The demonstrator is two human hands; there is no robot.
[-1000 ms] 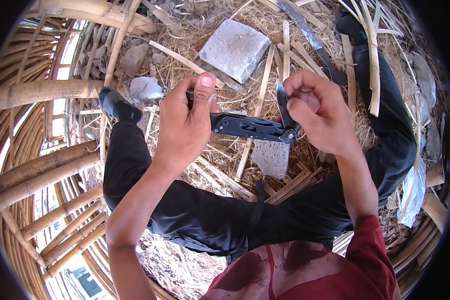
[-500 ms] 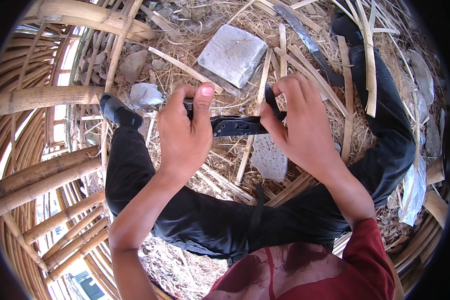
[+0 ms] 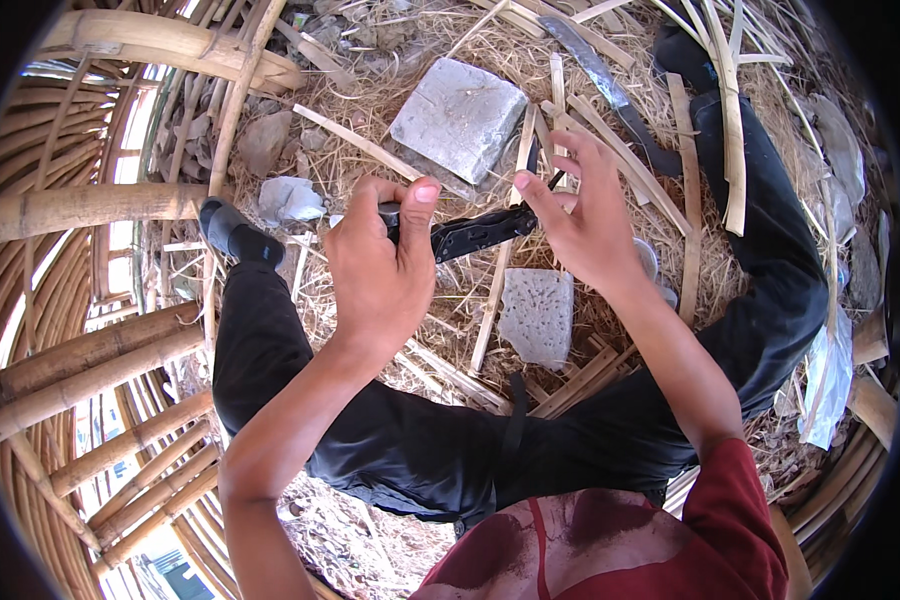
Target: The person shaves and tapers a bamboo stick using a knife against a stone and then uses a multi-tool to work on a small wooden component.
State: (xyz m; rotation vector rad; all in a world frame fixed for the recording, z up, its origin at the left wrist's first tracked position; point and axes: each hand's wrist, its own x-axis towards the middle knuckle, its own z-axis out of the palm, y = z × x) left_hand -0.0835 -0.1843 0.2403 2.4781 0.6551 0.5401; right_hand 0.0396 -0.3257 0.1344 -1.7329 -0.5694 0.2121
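Gripping black folding tool (image 3: 480, 234) in closed left hand (image 3: 382, 270) | spreading right hand (image 3: 595, 220) half open, blade contact unclear | tilting tool up from level, likely leaving left in control

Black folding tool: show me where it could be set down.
The grey block looks bare on top, bordered lower left by one bamboo strip and right by another. The pitted stone does too, between that second strip and the right forearm. Right of the block is crowded with more strips and a long blade.

Head-worn fisheye; looks down from above; fingers (image 3: 418, 215) near.
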